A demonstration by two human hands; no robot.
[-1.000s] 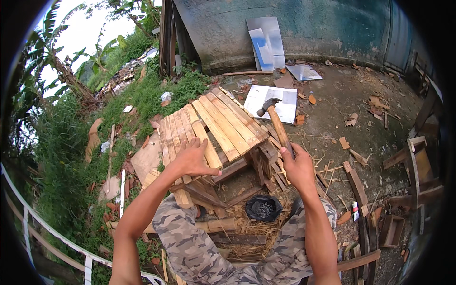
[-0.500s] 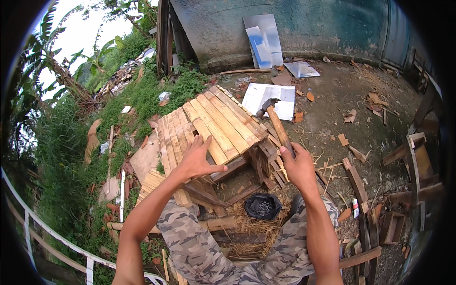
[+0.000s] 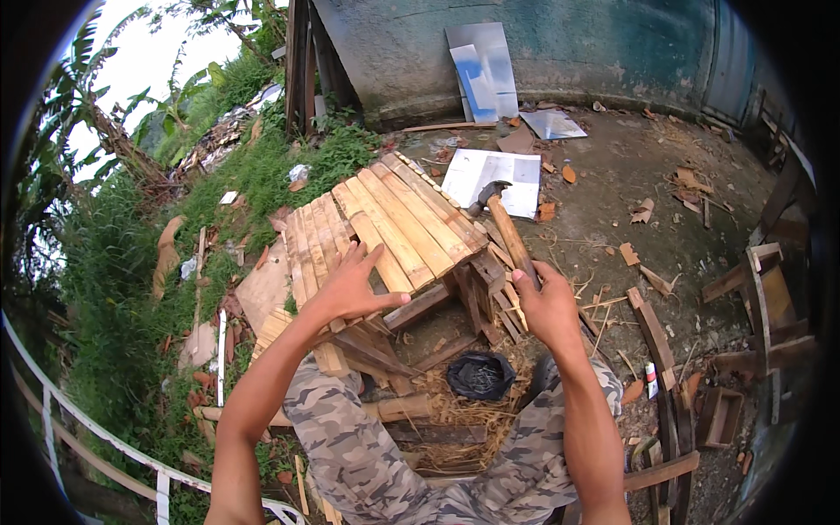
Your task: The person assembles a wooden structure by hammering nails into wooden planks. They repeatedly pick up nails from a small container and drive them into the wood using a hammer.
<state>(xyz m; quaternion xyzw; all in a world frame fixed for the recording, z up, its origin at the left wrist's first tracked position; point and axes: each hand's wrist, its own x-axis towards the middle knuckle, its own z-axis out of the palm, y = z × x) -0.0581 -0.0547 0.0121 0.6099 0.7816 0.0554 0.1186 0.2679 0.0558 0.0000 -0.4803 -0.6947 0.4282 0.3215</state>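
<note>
Several light bamboo slats point(image 3: 407, 223) lie side by side over a dark wooden frame point(image 3: 472, 302), forming a slatted top in front of me. My left hand point(image 3: 354, 289) is over the near edge of the slats, fingers spread, beside a gap between two of them. It grips nothing; whether the fingertips touch the bamboo I cannot tell. In my right hand point(image 3: 547, 302) is a claw hammer point(image 3: 507, 229), held by its wooden handle. Its metal head is raised near the right corner of the slatted top. Between my knees sits a black plastic bag point(image 3: 481, 376) with nails in it.
Curved dark wood pieces point(image 3: 656, 337) and a small wooden box point(image 3: 721, 418) lie to the right. White sheets point(image 3: 499, 179) lie beyond the slats, before a teal wall point(image 3: 577, 61). A white railing point(image 3: 96, 442) bends along the lower left, near grass.
The view has shifted slightly, so the scene sits a little to the left. Both hands keep nearly the same pose, and the hammer is still raised in my right hand.
</note>
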